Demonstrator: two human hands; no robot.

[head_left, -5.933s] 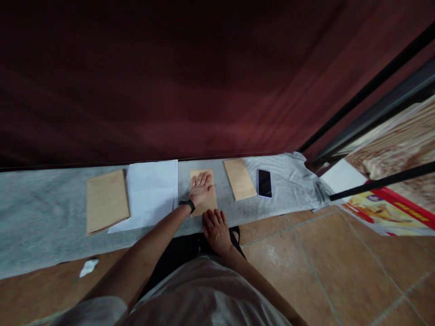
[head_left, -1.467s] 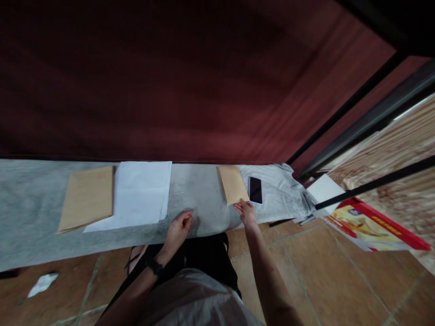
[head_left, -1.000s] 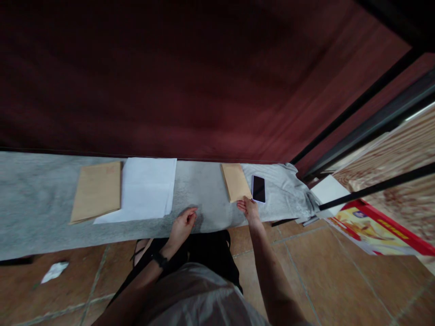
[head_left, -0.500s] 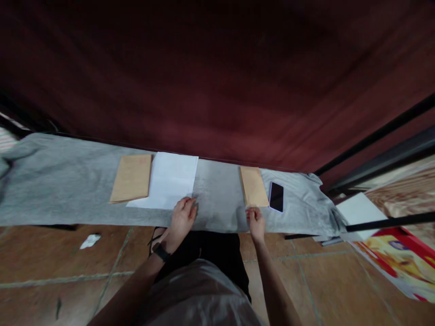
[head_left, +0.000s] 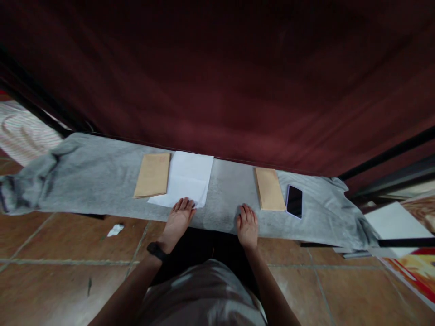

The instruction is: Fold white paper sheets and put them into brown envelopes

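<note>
My left hand [head_left: 180,215] lies palm down at the lower edge of the white paper sheets [head_left: 190,174], fingers stretched out over it. Partly on top of the paper's left side rests a brown envelope stack [head_left: 152,175]. Flat on the grey cloth [head_left: 227,185], my right hand [head_left: 248,224] has its fingers extended and holds nothing. A narrower stack of brown envelopes [head_left: 271,189] lies a little beyond and to the right of that hand, apart from it. Right of these envelopes is a phone [head_left: 294,201] with a dark screen and a pale purple edge.
A dark red curtain [head_left: 217,104] hangs along the far side of the cloth-covered surface. On the right are black bars [head_left: 406,242], a white board [head_left: 396,222] and a red-yellow box [head_left: 418,271]. Crumpled white tissue [head_left: 115,230] lies on the tiled floor.
My right hand has left the near end of the narrow envelopes and now lies flat on the cloth, left of them. My left hand has flattened by the paper. The view has shifted left.
</note>
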